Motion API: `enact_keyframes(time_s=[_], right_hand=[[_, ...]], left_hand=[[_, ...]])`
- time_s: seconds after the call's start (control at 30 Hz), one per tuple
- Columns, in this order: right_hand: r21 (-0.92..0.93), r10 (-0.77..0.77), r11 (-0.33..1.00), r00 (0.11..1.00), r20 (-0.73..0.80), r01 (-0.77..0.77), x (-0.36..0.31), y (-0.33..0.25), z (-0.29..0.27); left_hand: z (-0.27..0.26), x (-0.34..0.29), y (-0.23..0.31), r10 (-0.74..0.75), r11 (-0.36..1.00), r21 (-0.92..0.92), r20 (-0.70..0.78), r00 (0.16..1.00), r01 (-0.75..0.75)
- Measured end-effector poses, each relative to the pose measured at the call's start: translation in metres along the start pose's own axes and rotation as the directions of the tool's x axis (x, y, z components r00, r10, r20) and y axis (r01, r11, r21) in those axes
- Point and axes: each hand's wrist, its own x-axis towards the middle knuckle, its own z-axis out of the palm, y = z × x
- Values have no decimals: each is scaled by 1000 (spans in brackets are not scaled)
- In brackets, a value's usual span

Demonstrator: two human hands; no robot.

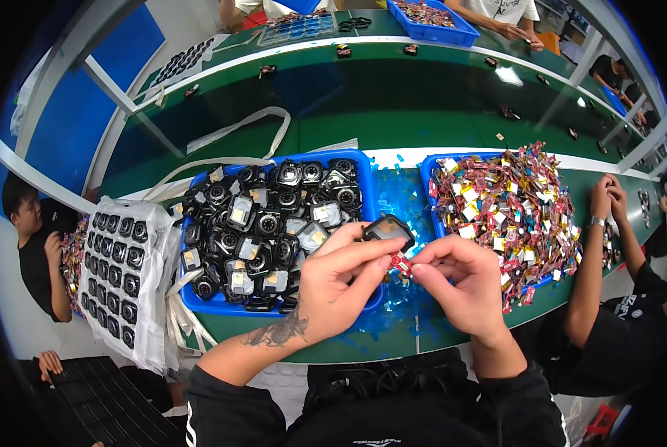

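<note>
My left hand is closed around a black smartwatch case with a dark, rounded square face. Between both hands sits a small red circuit board, pinched at its right side by the thumb and forefinger of my right hand. The board is right beside the case, at my left fingertips; whether the two are joined I cannot tell. Left of my hands, a blue bin holds many similar black cases. To the right, another blue bin is heaped with small red boards.
Blue film scraps litter the green table between the bins. At left stands a white tray with rows of round black parts. White strapping lies behind the bins. A conveyor carries scattered small parts. Co-workers' hands are at right.
</note>
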Motion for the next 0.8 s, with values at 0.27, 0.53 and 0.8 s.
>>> enact_keyframes(time_s=[0.27,0.53,0.8], right_hand=[[272,53,959,992,115,-83,5,-1,-8],[129,115,982,977,179,-139,5,2,-15],[75,9,997,1000,-13,-8,-3,4,4]], left_hand=[[-3,7,7,302,888,330,109,947,-321],[-11,8,1,120,954,255,154,981,-157],[0,4,5,-194,979,-38,136,971,201]])
